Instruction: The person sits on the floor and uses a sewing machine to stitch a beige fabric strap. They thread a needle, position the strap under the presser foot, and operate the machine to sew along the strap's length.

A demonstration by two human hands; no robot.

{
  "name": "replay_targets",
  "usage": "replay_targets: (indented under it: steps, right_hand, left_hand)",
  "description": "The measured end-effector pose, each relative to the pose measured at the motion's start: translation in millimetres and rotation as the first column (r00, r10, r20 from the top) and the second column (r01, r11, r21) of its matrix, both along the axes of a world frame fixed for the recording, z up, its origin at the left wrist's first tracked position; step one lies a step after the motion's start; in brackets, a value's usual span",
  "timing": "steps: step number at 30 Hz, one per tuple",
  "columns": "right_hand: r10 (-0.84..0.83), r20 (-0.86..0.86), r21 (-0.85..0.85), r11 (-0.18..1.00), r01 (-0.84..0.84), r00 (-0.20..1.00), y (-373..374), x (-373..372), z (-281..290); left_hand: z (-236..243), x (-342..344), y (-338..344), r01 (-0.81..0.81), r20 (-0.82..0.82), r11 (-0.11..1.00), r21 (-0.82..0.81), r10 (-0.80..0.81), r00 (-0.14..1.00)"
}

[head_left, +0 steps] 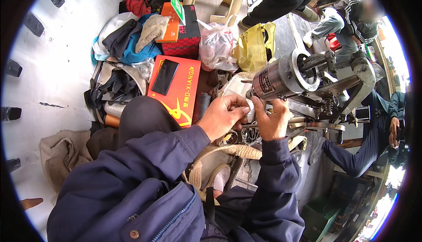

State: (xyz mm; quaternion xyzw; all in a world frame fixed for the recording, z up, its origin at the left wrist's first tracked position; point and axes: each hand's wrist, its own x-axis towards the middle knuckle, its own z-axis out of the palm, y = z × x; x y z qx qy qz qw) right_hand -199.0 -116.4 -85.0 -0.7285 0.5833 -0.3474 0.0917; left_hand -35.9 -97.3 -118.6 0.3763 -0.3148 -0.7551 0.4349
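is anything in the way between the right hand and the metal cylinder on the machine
Nothing visible stands between the right hand and the metal cylinder: the fingertips are close below its lower edge. Whether they touch, this view leaves unclear.

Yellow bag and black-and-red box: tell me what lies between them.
In the head view, a translucent white plastic bag lies between the yellow bag and the black-and-red box.

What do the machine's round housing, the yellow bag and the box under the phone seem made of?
Round housing: bare metal, possibly steel, by its worn grey sheen. Yellow bag: perhaps plastic or coated fabric, shiny, creased. Box: probably printed cardboard; flat, smooth faces.
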Motion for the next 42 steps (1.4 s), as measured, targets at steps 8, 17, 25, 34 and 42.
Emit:
replay_targets:
  steps: [8,17,25,34,42]
  right_hand:
    - [0.023,-0.074,0.058,0.998,-0.018,0.997,-2.2,-0.7,8.8]
    - [0.02,0.036,0.25,0.968,-0.028,0.999,-4.1,0.3,22.8]
    - [0.014,-0.013,0.286,0.958,-0.01,1.0,-4.0,1.8,28.8]
    - [0.008,0.019,0.241,0.97,-0.012,1.0,-3.9,-0.1,21.6]
    - [-0.017,-0.01,0.151,0.988,0.018,1.0,-4.3,-6.7,3.9]
  left_hand:
    - [-1.5,-0.1,-0.3,-0.008,-0.002,1.0,0.017,0.008,1.0]
    - [-1.6,-0.7,1.1,-0.004,0.01,1.0,-0.003,0.004,1.0]
    - [-0.1,2.6,2.3,0.018,-0.09,0.999,-0.047,-0.022,0.996]
    - [3.4,3.3,2.7,-0.004,-0.096,0.999,-0.032,0.001,0.995]
    - [-0.2,1.9,2.9,-0.001,-0.04,1.0,0.0,0.001,0.999]
